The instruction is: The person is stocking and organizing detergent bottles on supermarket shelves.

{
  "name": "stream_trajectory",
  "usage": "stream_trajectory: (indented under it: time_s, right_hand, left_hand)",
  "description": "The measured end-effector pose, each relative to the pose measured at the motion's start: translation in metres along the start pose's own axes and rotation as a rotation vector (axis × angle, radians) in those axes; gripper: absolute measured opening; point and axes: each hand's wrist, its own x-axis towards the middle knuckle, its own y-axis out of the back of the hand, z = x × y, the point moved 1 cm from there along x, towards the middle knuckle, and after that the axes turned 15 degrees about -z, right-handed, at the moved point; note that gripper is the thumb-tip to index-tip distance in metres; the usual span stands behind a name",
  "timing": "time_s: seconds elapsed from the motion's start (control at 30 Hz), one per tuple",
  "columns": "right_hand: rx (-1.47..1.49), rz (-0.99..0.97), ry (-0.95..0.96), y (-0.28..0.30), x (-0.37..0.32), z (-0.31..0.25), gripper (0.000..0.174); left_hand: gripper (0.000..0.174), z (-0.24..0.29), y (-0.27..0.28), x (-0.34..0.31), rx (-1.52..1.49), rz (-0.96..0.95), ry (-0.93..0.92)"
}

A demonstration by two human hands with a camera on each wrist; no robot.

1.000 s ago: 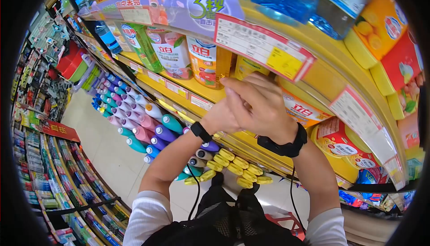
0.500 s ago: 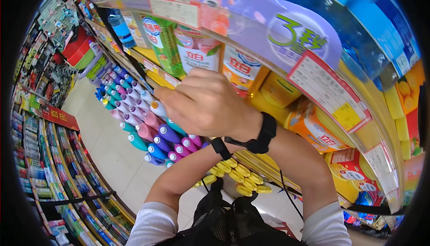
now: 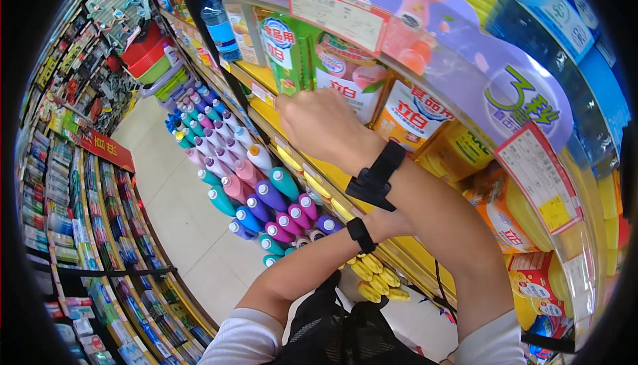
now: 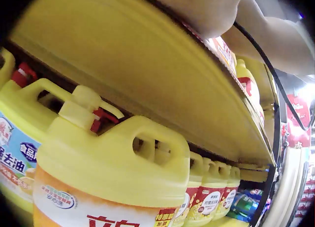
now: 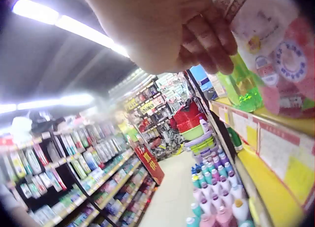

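Observation:
My right hand (image 3: pixel 325 125) reaches across to the left along the yellow shelf. Its fingers (image 5: pixel 209 42) are curled, with nothing showing inside them in the right wrist view. Just past them is a green dish soap bottle (image 3: pixel 286 56), its upper part overlapped by the fingertips in that view. Beside it stand a pink-labelled bottle (image 3: pixel 349 79) and an orange-labelled bottle (image 3: pixel 409 116). My left hand (image 3: pixel 393 224) lies under the right forearm in the head view, its fingers hidden. Below it, in the left wrist view, large yellow detergent jugs (image 4: pixel 113 160) stand on a lower shelf.
A purple shelf strip (image 3: pixel 458 52) and price tags (image 3: pixel 335 16) run along the shelf edge above. Coloured bottles (image 3: pixel 249 185) crowd the floor at left. Across the tiled aisle (image 3: pixel 179 212) stand stocked shelves (image 3: pixel 113 239). Yellow bottles (image 3: pixel 375 278) stand by my feet.
My hands were close together at the shelf; the right has moved left, first passing over the floor bottles, then to the green bottle. My view has turned left.

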Motion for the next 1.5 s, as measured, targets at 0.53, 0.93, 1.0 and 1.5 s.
stream_trajectory:
  time_s: [0.53, 0.93, 1.0, 1.5]
  right_hand:
    - [-0.158, 0.351, 0.022, 0.030, 0.013, 0.001, 0.007]
    - [0.224, 0.407, -0.004, 0.041, 0.008, -0.003, 0.010]
    - [0.217, 0.420, 0.009, 0.039, 0.006, -0.002, 0.011]
    - [0.254, 0.471, -0.056, 0.037, 0.009, -0.004, 0.006]
  left_hand:
    - [0.045, 0.003, 0.011, -0.007, -0.821, 0.532, 0.089]
    - [0.047, 0.000, 0.001, -0.012, -1.630, 0.361, 0.074]
    - [0.046, -0.001, 0.001, -0.014, -1.633, 0.336, 0.084]
    - [0.044, -0.003, 0.002, -0.031, -1.548, 0.083, 0.161]
